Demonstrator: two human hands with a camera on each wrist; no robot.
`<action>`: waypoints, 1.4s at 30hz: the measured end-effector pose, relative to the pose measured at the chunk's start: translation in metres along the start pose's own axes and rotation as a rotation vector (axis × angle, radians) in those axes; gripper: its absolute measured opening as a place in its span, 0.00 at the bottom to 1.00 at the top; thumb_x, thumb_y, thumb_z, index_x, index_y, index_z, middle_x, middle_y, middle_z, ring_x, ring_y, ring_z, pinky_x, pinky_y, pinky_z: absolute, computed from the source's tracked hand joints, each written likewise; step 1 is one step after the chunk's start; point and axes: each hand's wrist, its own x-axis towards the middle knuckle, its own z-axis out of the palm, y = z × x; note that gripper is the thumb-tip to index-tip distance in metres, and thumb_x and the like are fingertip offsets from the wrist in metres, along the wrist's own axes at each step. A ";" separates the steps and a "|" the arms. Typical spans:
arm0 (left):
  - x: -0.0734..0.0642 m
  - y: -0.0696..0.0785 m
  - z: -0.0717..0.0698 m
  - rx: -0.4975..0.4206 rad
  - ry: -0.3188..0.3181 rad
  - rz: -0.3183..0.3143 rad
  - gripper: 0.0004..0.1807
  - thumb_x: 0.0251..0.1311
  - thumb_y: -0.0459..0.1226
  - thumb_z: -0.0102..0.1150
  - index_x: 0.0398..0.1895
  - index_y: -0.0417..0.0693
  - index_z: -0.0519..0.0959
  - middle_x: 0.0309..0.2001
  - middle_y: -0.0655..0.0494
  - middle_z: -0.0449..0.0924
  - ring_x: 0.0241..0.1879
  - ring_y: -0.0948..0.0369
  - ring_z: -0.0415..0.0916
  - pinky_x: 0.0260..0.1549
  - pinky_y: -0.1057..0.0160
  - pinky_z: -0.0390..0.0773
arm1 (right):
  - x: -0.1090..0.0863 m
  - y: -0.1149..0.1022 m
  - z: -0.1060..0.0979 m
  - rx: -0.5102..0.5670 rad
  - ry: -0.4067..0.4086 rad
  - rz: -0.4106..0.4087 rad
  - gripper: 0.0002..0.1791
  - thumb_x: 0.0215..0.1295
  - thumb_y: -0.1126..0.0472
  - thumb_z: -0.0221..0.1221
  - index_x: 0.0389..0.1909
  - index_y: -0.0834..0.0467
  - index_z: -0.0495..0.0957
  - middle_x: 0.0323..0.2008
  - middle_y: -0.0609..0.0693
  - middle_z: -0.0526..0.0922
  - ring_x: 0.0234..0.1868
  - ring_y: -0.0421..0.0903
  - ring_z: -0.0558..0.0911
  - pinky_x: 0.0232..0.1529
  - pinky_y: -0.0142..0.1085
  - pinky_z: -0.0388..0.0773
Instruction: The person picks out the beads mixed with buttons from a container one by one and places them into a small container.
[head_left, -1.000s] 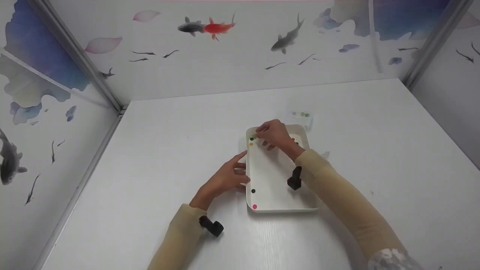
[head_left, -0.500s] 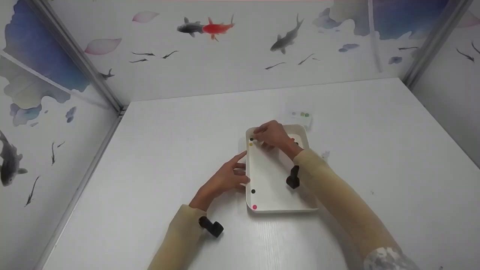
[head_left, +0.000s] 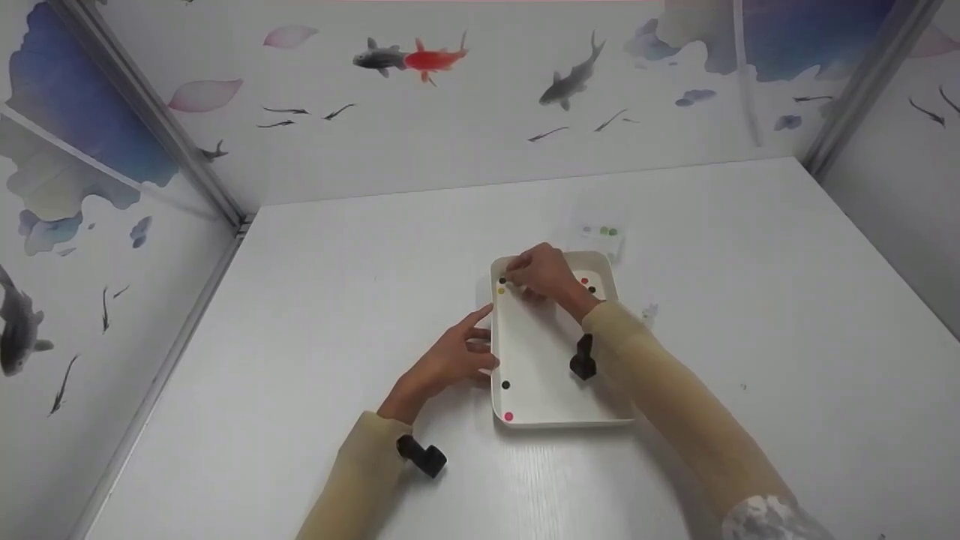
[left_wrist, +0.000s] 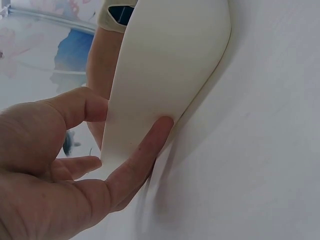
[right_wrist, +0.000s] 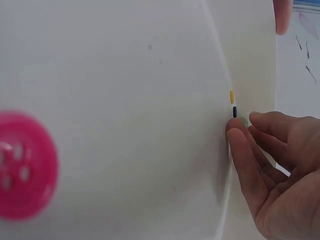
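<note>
The right hand pinches a small translucent green button at the far-left corner of the white rectangular tray; likely light, stiff, slippery: hold 2 opposite edges. The left hand grips the tray wall.

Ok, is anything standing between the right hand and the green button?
Nothing visible: the right wrist view shows the green button between the thumb and fingertips of the right hand. The black button and yellow button lie beside it along the tray wall, not in between.
</note>
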 end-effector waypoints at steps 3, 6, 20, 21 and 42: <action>0.000 0.000 0.000 -0.005 -0.004 0.003 0.51 0.57 0.29 0.65 0.80 0.63 0.52 0.69 0.42 0.70 0.62 0.49 0.77 0.52 0.52 0.84 | 0.001 0.000 0.001 -0.004 0.009 0.005 0.12 0.65 0.59 0.63 0.46 0.60 0.86 0.41 0.56 0.89 0.27 0.42 0.83 0.27 0.31 0.80; -0.001 0.000 0.000 -0.009 -0.007 0.006 0.51 0.56 0.29 0.65 0.80 0.62 0.52 0.69 0.42 0.70 0.61 0.49 0.78 0.51 0.52 0.85 | 0.001 0.000 0.002 -0.012 0.015 0.004 0.12 0.65 0.59 0.63 0.46 0.60 0.86 0.41 0.56 0.89 0.27 0.42 0.83 0.27 0.31 0.80; -0.002 0.002 0.000 -0.053 -0.017 0.008 0.51 0.56 0.26 0.62 0.81 0.61 0.51 0.69 0.40 0.68 0.61 0.48 0.78 0.48 0.51 0.86 | 0.006 0.002 0.005 -0.031 0.032 0.008 0.10 0.61 0.59 0.65 0.39 0.61 0.87 0.32 0.54 0.88 0.19 0.39 0.80 0.20 0.28 0.76; -0.002 0.002 0.000 -0.053 -0.018 0.007 0.51 0.56 0.26 0.63 0.81 0.61 0.51 0.69 0.40 0.68 0.61 0.48 0.78 0.48 0.51 0.86 | 0.006 0.002 0.006 -0.034 0.031 0.013 0.10 0.61 0.59 0.66 0.39 0.61 0.87 0.32 0.53 0.88 0.19 0.39 0.80 0.20 0.28 0.76; -0.001 0.000 -0.001 -0.065 -0.025 0.001 0.51 0.57 0.27 0.63 0.80 0.62 0.51 0.69 0.41 0.68 0.63 0.48 0.77 0.49 0.51 0.85 | 0.002 0.000 0.001 -0.017 -0.011 0.015 0.11 0.64 0.58 0.64 0.41 0.61 0.87 0.34 0.55 0.87 0.23 0.41 0.82 0.23 0.30 0.78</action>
